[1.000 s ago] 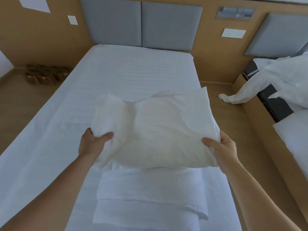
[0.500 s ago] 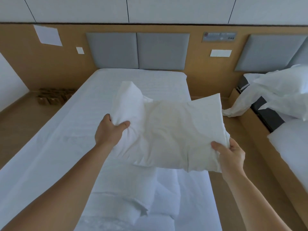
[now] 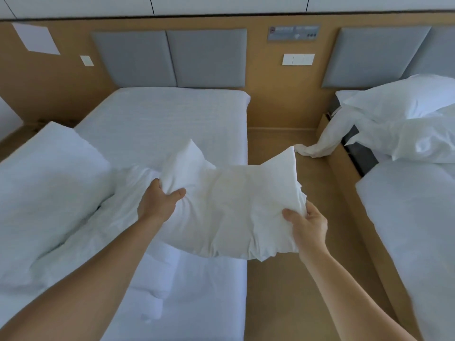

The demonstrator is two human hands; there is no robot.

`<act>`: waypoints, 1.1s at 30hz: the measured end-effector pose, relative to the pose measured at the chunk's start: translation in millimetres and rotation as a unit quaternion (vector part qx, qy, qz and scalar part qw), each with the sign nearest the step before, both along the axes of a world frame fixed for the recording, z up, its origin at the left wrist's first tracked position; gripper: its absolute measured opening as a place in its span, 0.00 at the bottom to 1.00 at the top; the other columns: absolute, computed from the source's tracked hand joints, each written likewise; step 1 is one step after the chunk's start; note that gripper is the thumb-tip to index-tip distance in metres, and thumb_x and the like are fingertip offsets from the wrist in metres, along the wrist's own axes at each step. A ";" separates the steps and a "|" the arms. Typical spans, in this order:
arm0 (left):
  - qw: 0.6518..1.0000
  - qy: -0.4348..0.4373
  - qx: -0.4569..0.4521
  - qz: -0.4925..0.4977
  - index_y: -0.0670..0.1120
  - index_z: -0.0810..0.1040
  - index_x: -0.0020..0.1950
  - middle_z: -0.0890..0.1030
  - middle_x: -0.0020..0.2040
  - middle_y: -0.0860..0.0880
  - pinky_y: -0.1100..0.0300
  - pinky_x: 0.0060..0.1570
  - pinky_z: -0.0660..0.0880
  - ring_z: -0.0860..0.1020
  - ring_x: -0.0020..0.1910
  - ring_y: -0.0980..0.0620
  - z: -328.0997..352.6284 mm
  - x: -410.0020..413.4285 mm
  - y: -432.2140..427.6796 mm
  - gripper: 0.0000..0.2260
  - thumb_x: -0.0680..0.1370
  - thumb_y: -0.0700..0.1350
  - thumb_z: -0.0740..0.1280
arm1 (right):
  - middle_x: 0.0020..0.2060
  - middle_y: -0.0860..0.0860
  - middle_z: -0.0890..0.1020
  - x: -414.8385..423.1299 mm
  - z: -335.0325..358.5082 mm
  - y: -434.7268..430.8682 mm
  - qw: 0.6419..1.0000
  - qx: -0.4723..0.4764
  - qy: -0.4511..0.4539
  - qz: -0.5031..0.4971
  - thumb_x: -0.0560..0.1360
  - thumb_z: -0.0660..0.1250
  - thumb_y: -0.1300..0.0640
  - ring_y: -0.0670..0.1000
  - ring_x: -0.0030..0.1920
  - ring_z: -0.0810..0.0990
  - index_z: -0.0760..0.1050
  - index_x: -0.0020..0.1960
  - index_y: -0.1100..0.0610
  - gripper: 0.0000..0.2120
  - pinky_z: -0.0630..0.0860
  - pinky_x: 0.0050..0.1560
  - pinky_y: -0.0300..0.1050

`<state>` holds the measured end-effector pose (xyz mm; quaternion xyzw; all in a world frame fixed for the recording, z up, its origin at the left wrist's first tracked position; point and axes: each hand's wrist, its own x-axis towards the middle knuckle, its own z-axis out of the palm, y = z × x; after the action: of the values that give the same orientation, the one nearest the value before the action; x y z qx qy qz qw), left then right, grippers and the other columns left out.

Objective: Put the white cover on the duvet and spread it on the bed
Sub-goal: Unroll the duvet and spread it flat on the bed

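I hold a folded white bundle of fabric (image 3: 234,207), slightly yellowed in the middle, above the right edge of the bed (image 3: 167,124). My left hand (image 3: 160,203) grips its left end, thumb on top. At its right end my right hand (image 3: 307,222) pinches the cloth with the thumb on top. A puffy white duvet (image 3: 46,183) lies across the bed's left side. More folded white bedding (image 3: 157,281) sits on the mattress below the bundle, partly hidden by my left forearm.
A second bed (image 3: 413,217) stands on the right with pillows (image 3: 403,99) and a loose white sheet (image 3: 327,139) hanging to the floor. A wooden floor aisle (image 3: 278,279) runs between the beds. Grey headboard panels (image 3: 172,57) back the wall.
The bundle has shifted right, past the bed's right edge, with both hands still gripping it. The duvet has come into view on the left. The view has turned to the right.
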<state>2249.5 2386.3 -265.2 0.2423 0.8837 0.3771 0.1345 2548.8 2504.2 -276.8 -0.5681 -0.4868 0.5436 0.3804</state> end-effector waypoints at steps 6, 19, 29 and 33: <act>1.000 -0.014 -0.004 0.020 0.49 0.66 0.42 0.73 0.40 0.53 0.54 0.38 0.66 0.75 0.42 0.44 -19.8 3.7 48.7 0.19 0.71 0.58 0.74 | 0.39 0.50 0.82 -0.3 -7.3 67.4 0.999 -0.014 -0.042 0.025 0.70 0.72 0.62 0.55 0.43 0.81 0.79 0.43 0.50 0.07 0.81 0.49 0.56; 0.999 -0.035 -0.003 0.034 0.48 0.67 0.43 0.74 0.41 0.53 0.54 0.38 0.66 0.76 0.42 0.45 -22.3 -62.5 229.1 0.19 0.72 0.58 0.74 | 0.40 0.51 0.82 -78.7 -0.2 267.8 0.996 -0.022 -0.061 0.062 0.70 0.72 0.61 0.56 0.43 0.80 0.78 0.45 0.55 0.05 0.81 0.51 0.61; 0.997 -0.015 -0.018 0.077 0.46 0.68 0.45 0.77 0.42 0.51 0.54 0.36 0.66 0.77 0.41 0.45 -16.9 -123.0 424.3 0.20 0.72 0.58 0.74 | 0.38 0.48 0.82 -152.3 -5.3 480.6 0.993 -0.014 -0.030 0.114 0.71 0.72 0.62 0.53 0.42 0.81 0.78 0.42 0.47 0.09 0.81 0.50 0.56; 0.995 -0.017 -0.027 0.099 0.46 0.71 0.50 0.77 0.44 0.52 0.53 0.41 0.70 0.77 0.44 0.44 -13.2 -150.2 502.4 0.20 0.72 0.58 0.74 | 0.37 0.47 0.81 -188.2 4.4 566.1 0.990 -0.007 -0.039 0.133 0.71 0.71 0.61 0.52 0.41 0.80 0.77 0.41 0.46 0.10 0.80 0.48 0.53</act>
<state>2099.4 2888.6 -278.3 0.1432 0.9108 0.3690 0.1179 2360.6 3070.3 -272.4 -0.5220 -0.5688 0.5698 0.2816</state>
